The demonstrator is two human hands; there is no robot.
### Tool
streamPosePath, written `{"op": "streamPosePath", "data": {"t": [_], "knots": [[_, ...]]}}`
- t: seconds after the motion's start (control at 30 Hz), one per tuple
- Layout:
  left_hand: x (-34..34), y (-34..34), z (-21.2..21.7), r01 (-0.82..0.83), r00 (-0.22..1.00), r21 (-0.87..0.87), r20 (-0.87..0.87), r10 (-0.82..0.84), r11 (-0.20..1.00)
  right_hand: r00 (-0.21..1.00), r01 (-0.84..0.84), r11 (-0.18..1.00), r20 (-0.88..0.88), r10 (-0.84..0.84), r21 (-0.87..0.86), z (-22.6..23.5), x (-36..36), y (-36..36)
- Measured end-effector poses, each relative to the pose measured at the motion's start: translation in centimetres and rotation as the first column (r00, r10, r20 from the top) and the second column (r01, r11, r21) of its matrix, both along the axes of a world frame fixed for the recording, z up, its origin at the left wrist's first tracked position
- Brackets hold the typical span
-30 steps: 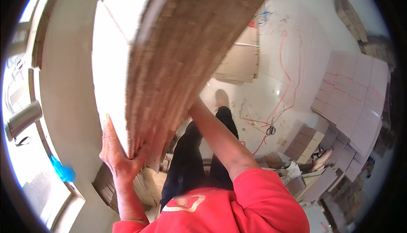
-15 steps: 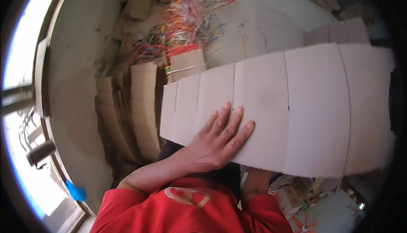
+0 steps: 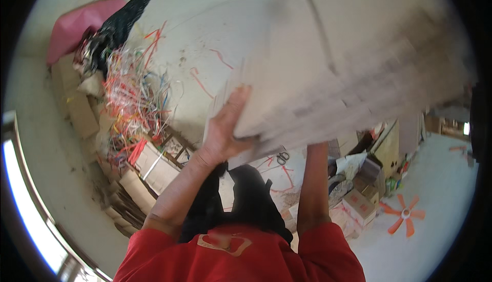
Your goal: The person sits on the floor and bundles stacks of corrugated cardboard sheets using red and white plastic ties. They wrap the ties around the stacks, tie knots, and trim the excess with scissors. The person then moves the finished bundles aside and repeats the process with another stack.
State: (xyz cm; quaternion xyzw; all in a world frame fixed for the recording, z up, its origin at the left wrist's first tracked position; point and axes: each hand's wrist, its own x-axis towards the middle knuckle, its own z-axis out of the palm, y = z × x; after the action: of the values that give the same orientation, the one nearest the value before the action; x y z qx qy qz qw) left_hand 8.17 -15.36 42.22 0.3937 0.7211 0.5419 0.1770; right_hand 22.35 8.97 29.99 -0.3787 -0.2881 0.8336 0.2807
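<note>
A thick stack of slotted cardboard sheets [image 3: 292, 87] is held up in front of me, tilted and blurred by motion. My left hand [image 3: 224, 128] grips the stack's near left end, thumb at the lower edge and fingers up along the side. My right forearm [image 3: 315, 189] reaches up under the stack's near edge. Cardboard hides the right hand itself, so its fingers do not show.
A tangled heap of coloured plastic strapping [image 3: 136, 87] lies at the left. Below it stand a strapped cardboard bundle [image 3: 154, 166] and more folded cardboard [image 3: 130, 192]. Black-handled scissors [image 3: 282, 158] lie on the floor. To the right are a carton [image 3: 359, 207] and an orange-bladed fan [image 3: 406, 213].
The stack has swung up and away at the right, showing its layered edge. My left hand went from lying flat on top to gripping its left end. The view has turned right.
</note>
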Motion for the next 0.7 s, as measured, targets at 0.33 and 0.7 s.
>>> {"op": "streamPosePath", "data": {"t": [0.33,0.7], "knots": [[-12.0,5.2,-14.2,0.174,0.949,-0.323,0.307,-0.071,0.930,0.948,0.261,0.965,0.179,-0.262,0.032,-6.1,-6.2,0.8],[-16.5,4.8,-38.2,0.530,0.732,-0.473,0.675,-0.097,0.704,0.893,0.419,0.824,0.335,-0.300,-0.381,-27.1,-5.8,-7.5]]}}
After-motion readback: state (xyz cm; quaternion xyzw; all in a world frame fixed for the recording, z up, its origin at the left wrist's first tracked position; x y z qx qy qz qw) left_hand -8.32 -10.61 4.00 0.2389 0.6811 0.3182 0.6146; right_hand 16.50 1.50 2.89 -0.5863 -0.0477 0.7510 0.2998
